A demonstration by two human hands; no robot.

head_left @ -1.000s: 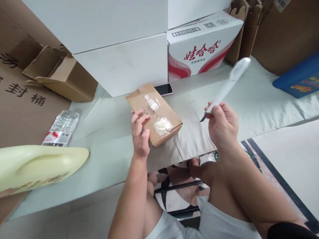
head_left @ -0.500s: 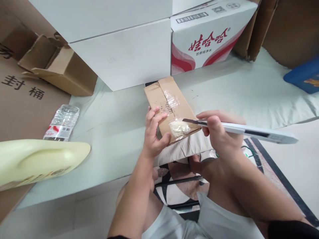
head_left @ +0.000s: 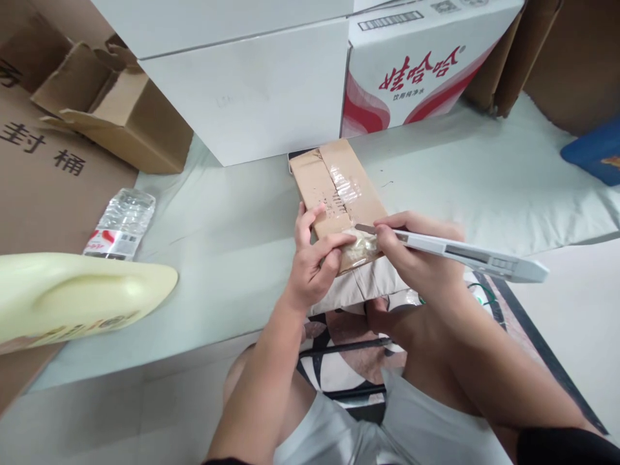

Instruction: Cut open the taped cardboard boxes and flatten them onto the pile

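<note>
A flat brown cardboard box (head_left: 364,188) lies tilted on the pale cloth, with clear tape over its middle seam. At its near end, a whitish patch (head_left: 364,245) shows under wrinkled clear tape. My left hand (head_left: 314,270) holds the near left side of the box, its index finger stretched over the top beside that patch. Gripped in my right hand (head_left: 429,255) is a white utility knife (head_left: 477,257) with its blade out. The blade tip is at the taped near end, close to my left index finger; whether it cuts in, I cannot tell.
White cartons (head_left: 271,97) stand behind the box, one with red lettering (head_left: 419,72). To the left are a clear water bottle (head_left: 121,219), a pale yellow jug (head_left: 92,290) and an opened brown carton (head_left: 145,123). A blue container (head_left: 595,152) is at the far right.
My left index finger has moved right across the box top toward the taped patch. My right hand and the knife have shifted slightly left, and the view has tilted a little.
</note>
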